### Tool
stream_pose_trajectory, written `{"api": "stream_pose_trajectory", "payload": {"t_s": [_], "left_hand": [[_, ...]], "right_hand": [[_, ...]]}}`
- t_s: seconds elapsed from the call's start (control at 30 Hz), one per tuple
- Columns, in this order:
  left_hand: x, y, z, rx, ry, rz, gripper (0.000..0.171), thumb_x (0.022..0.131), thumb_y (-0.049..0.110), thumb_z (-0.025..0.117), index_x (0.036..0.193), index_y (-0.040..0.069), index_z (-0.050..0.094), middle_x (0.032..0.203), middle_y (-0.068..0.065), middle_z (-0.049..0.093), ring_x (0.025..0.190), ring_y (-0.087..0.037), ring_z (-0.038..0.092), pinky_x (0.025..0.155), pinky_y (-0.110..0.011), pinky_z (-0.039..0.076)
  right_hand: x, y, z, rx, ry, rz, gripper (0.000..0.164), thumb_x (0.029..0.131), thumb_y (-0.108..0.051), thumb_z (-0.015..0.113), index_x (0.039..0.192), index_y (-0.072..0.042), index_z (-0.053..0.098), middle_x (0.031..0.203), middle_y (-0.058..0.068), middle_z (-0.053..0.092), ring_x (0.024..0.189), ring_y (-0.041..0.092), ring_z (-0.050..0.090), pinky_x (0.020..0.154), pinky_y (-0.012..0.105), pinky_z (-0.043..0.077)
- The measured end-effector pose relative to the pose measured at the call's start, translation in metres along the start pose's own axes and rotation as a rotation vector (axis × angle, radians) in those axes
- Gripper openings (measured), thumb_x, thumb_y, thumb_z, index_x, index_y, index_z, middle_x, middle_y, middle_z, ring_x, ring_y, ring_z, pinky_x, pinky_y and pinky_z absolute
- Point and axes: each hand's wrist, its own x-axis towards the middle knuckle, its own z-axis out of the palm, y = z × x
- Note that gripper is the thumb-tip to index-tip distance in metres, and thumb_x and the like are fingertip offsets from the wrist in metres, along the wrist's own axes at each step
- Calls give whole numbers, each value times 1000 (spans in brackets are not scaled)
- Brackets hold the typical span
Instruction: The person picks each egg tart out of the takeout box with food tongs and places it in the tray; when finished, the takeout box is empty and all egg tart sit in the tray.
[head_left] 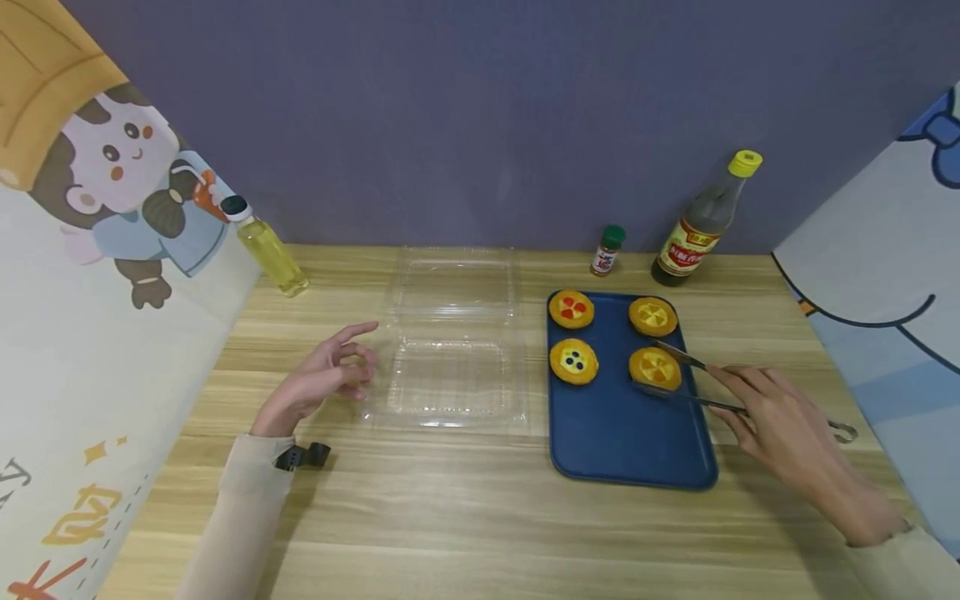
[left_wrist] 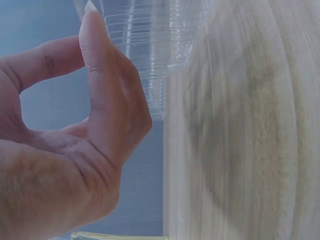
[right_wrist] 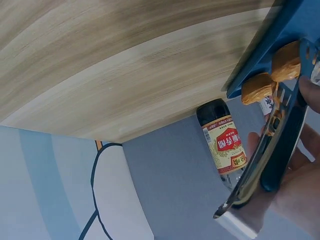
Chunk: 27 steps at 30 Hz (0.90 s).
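Note:
My right hand [head_left: 783, 425] grips a pair of metal tongs [right_wrist: 270, 155] with dark handle pads. The tongs' tips straddle an egg tart [head_left: 655, 369] with orange wedge topping, on the right side of a blue tray [head_left: 622, 442]. Behind it sits another tart [head_left: 652, 317] with yellow wedges. Along the tray's left side lie a tart with red pieces [head_left: 572, 309] and one with dark berries [head_left: 574, 362]. My left hand [head_left: 326, 375], fingers loosely bent and holding nothing, hovers by the left edge of an opened clear plastic box [head_left: 450, 379].
An oil bottle [head_left: 273, 254] stands at the back left. Behind the tray are a small green-capped spice jar [head_left: 607, 250] and a yellow-capped sauce bottle [head_left: 693, 233]. A dark blue-grey panel [head_left: 480, 125] closes off the table's back; printed walls flank both sides.

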Motion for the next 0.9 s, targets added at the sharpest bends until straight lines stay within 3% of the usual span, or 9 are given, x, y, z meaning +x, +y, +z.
{"api": "stream_pose_trajectory", "payload": {"t_s": [0.17,0.37,0.63,0.73,0.9], "left_hand": [[0,1,1,-10,-2,-3,82,96,-4,57,167,12,18,124,-22,50,84,-18,65,69,-33,64],[0,1,0,-9,2,-5,82,96,-4,57,167,12,19,123,-21,51,85,-20,65,68,-33,64],[-1,1,-1,-2,13,2,83,95,-4,57,167,13,19,119,-18,53,84,-19,65,68,-33,64],[-1,1,0,-11,15,6,83,95,-4,56,167,13,19,115,-15,54,83,-18,64,67,-33,64],[1,0,2,-25,20,6,82,96,-4,57,167,12,19,112,-12,55,83,-19,64,67,-33,64]], "right_hand": [[-3,-1,-2,2,5,1,69,76,-4,87,141,-1,62,122,22,67,106,42,62,85,58,53],[-4,-3,-7,18,35,-1,56,91,-15,79,143,-2,61,123,21,67,108,43,61,87,57,52],[-2,-6,-14,59,63,23,53,98,-26,74,144,-4,60,124,21,66,111,42,60,89,55,49],[-1,-4,-14,68,88,45,55,94,-23,78,143,-4,61,122,21,67,109,42,61,85,55,51],[1,9,-10,92,128,77,65,79,-6,86,139,2,62,119,25,67,105,45,63,83,53,50]]}}
